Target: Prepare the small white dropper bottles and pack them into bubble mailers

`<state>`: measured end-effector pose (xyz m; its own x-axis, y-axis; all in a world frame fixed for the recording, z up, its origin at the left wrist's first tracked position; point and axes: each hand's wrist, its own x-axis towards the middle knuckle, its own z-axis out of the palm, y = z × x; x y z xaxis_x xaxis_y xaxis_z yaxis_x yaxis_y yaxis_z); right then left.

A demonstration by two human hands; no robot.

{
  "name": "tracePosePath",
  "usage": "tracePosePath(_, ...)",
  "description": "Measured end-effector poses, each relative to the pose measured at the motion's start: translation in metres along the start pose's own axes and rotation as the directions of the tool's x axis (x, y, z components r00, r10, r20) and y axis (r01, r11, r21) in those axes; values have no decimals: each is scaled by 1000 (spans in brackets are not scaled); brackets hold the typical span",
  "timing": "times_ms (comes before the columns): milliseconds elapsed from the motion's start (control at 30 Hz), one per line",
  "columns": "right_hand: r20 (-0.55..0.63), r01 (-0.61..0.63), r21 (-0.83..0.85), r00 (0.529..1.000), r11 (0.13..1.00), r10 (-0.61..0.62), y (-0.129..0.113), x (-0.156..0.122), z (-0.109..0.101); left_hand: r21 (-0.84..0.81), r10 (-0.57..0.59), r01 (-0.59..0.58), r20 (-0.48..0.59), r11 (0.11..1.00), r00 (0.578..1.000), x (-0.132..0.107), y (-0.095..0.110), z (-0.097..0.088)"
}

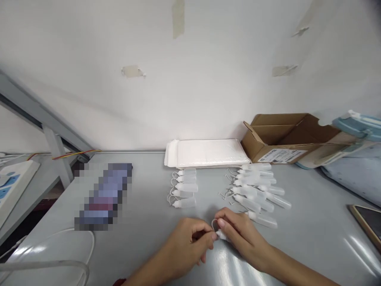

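Observation:
My right hand (238, 232) is closed around a small translucent dropper bottle (221, 234), with most of its body hidden by the fingers. The bottle's white tip points left. A thin white cord (213, 223) loops up from it between my hands. With thumb and index finger, my left hand (195, 242) pinches at the tip, where the cord's end appears to be; the exact contact is hidden. Beyond my hands, several similar bottles lie in a column with looped cords (186, 186). Further right lies a looser group of several bottles (251, 192), their cord ends sticking out leftward.
White padded mailers (211, 153) lie stacked against the wall. Beside them stands an open cardboard box (285, 137), with a blue-and-white object (357, 127) to its right. A pixelated, phone-like object (104, 196), a white cable (44, 264) and a phone (367, 222) flank the hands.

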<state>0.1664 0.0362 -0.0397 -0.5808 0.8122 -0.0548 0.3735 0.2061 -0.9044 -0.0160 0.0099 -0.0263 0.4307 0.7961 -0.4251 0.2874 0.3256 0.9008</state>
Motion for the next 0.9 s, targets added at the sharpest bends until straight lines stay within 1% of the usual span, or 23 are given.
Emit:
tracePosePath(67, -14, -11, 15, 1000, 1000, 11, 0, -1, 0, 17, 15, -15, -28, 1000, 999, -1, 2, -3)
tracePosePath(133, -64, -5, 2, 998, 1000, 5, -1, -2, 1, 85, 70, -62, -97, 995, 993, -4, 6, -12)
tracePosePath(233, -143, 9, -43, 990, 999, -15, -3, -2, 3, 168, 139, -102, -226, 981, 964, -10, 14, -33)
tracePosePath(300, -176, 23, -87, 984, 996, -38, -3, -1, 2, 171, 156, -105, -317, 980, 935, -13, 18, -49)
tracePosePath(367, -223, 41, -165, 972, 985, -78, -4, 0, -4, 160, 156, -104, -363, 982, 919, -14, 22, -63)
tracePosePath(433, -269, 51, -307, 953, 950, -138, -7, 0, -15, 159, 154, -96, -405, 983, 901, -15, 23, -71)
tracePosePath(500, -212, 79, -483, 956, 872, -204, -10, 0, -27, 158, 138, -74, -446, 985, 884, -15, 23, -74)
tracePosePath(567, -145, 98, -596, 963, 797, -227, -14, -1, -39, 170, 126, -51, -470, 984, 874, -13, 21, -75)
tracePosePath(600, -140, 85, -625, 966, 776, -219, -15, -3, -43, 188, 123, -39, -464, 981, 877, -13, 20, -75)
tracePosePath(700, -178, -9, -677, 972, 736, -152, -18, -8, -52, 265, 96, 14, -399, 964, 912, -10, 16, -78)
tracePosePath(767, -217, -82, -703, 971, 707, -104, -19, -12, -58, 325, 76, 59, -386, 944, 919, -8, 13, -82)
tracePosePath(800, -225, -111, -709, 972, 696, -74, -19, -14, -62, 370, 80, 87, -415, 925, 906, -8, 11, -84)
tracePosePath(833, -227, -136, -715, 973, 686, -44, -19, -16, -66, 426, 102, 119, -461, 897, 881, -7, 10, -85)
tracePosePath(900, -230, -178, -714, 973, 677, 13, -19, -20, -75, 547, 202, 175, -560, 819, 804, -7, 9, -86)
